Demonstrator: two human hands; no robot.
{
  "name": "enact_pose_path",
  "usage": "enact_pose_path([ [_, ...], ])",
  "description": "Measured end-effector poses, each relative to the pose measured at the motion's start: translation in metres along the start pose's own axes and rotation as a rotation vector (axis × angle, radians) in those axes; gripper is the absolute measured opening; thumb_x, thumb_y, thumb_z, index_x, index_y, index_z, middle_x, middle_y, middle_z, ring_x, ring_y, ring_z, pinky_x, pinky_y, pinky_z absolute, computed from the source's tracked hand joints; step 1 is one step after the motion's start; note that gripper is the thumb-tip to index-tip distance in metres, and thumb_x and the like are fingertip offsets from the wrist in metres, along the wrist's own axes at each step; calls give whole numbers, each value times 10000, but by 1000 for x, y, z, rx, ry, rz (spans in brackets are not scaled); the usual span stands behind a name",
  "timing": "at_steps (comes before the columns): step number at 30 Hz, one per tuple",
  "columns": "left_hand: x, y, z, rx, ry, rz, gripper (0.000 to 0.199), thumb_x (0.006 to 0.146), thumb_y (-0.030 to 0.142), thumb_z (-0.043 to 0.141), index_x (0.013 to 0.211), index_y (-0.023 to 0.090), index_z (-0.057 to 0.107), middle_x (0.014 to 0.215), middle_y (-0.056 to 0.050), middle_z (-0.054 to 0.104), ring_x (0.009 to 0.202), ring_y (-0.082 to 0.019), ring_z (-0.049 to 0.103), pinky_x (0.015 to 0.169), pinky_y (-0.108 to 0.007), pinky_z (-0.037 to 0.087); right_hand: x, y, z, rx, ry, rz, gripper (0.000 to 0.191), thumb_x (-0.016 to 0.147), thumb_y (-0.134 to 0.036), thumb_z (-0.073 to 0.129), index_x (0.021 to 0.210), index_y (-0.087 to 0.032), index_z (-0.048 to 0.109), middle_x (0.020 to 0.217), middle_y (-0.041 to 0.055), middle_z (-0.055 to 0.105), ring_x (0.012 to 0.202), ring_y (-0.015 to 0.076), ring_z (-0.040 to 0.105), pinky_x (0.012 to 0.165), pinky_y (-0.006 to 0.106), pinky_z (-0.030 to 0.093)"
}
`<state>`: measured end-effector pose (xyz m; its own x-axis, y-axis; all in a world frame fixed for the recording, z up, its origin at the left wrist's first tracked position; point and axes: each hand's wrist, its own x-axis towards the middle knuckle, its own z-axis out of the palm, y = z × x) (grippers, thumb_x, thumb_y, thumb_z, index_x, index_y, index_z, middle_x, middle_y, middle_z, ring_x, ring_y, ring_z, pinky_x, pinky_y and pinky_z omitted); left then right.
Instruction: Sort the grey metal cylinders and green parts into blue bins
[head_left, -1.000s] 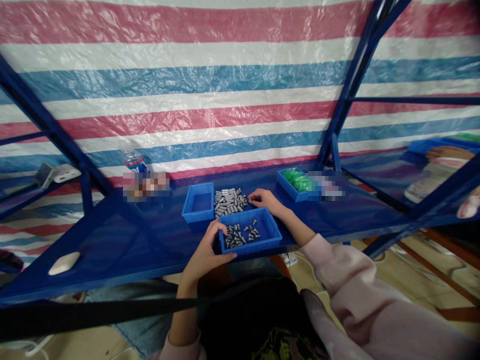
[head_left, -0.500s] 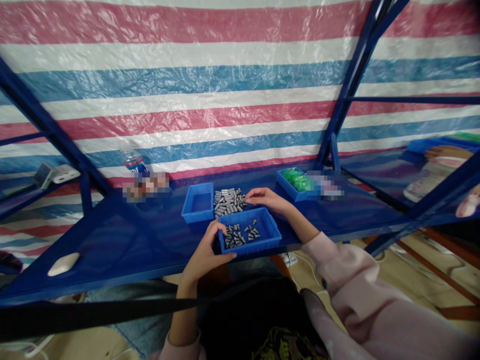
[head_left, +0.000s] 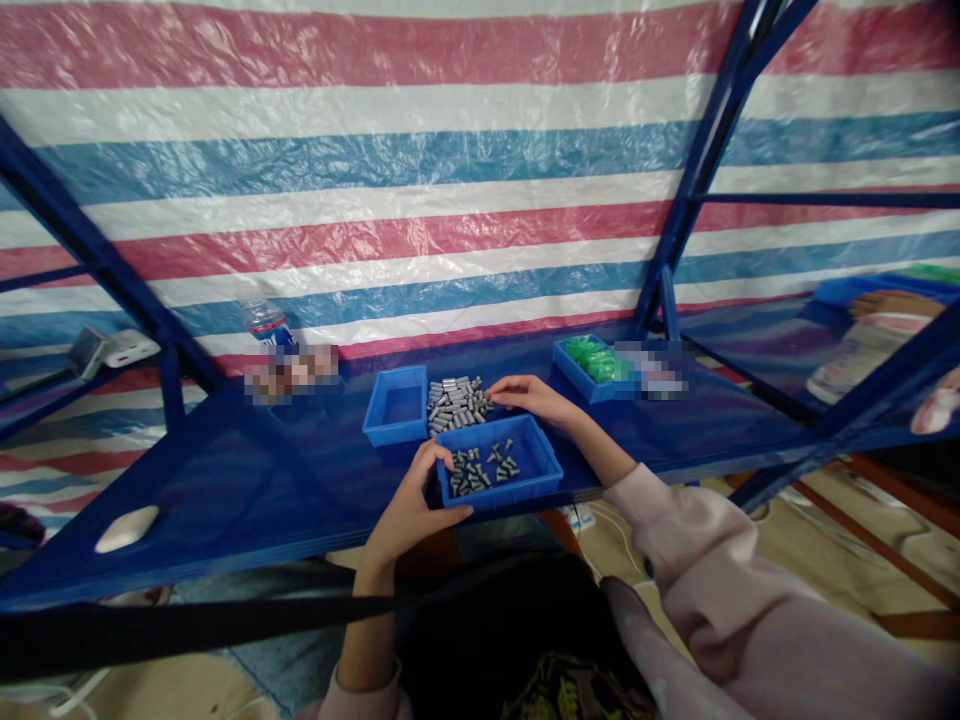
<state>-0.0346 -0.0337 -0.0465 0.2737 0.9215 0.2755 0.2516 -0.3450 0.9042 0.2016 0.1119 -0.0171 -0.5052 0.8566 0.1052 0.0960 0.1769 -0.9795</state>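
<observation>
My left hand [head_left: 416, 500] grips the left end of the front blue tray [head_left: 525, 490], its thumb along the near edge. Several small metal screws [head_left: 470, 472] lie in that tray, most of them toward its left side. Behind it, a pile of silvery metal cylinders [head_left: 454, 405] rests on the blue table. My right hand [head_left: 525, 392] is at the right edge of the pile, fingertips pinched together; whatever is between them is too small to make out. Left of the pile stands an empty blue tray [head_left: 397, 400].
A blue bin with green items [head_left: 589, 358] stands at the back right. A plastic bottle [head_left: 266, 322] is at the back left, and a white mouse-shaped object [head_left: 127, 528] at the front left. Blue frame posts [head_left: 686, 190] rise behind the table. Another person's hand [head_left: 896, 303] shows far right.
One more small screw seems to lie among those at the right in the front tray. Both my hands have hardly moved.
</observation>
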Motion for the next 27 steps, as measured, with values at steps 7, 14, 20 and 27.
enact_pose_path([
  [7, 0, 3, 0, 2, 1, -7, 441, 674, 174, 783, 965, 239, 457, 1265, -39, 473, 1198, -256, 463, 1023, -331, 337, 11, 24, -7, -269, 32, -129, 364, 780, -331, 683, 1096, -154, 713, 1155, 102, 697, 1103, 277, 615, 978, 427, 456],
  [14, 0, 3, 1, -8, 8, -4, 430, 670, 191, 784, 958, 229, 467, 1273, -51, 482, 1188, -262, 474, 1027, -344, 340, 12, 32, -9, -523, 49, -223, 314, 746, -219, 728, 1058, -188, 736, 1174, 118, 692, 1177, 310, 587, 1056, 462, 395],
  [20, 0, 3, 1, -19, 17, -7, 425, 670, 190, 781, 960, 230, 473, 1264, -55, 489, 1173, -255, 481, 1018, -338, 348, 12, 27, -7, -624, 79, -251, 151, 746, -237, 737, 890, -197, 759, 1018, 90, 737, 1012, 278, 653, 955, 416, 463],
  [27, -1, 2, 1, -12, 23, -9, 429, 663, 209, 793, 954, 232, 478, 1257, -48, 498, 1175, -256, 483, 1022, -336, 342, 14, 28, -7, -663, 81, -237, 165, 756, -193, 715, 912, -183, 767, 1000, 104, 742, 961, 276, 664, 894, 389, 477],
])
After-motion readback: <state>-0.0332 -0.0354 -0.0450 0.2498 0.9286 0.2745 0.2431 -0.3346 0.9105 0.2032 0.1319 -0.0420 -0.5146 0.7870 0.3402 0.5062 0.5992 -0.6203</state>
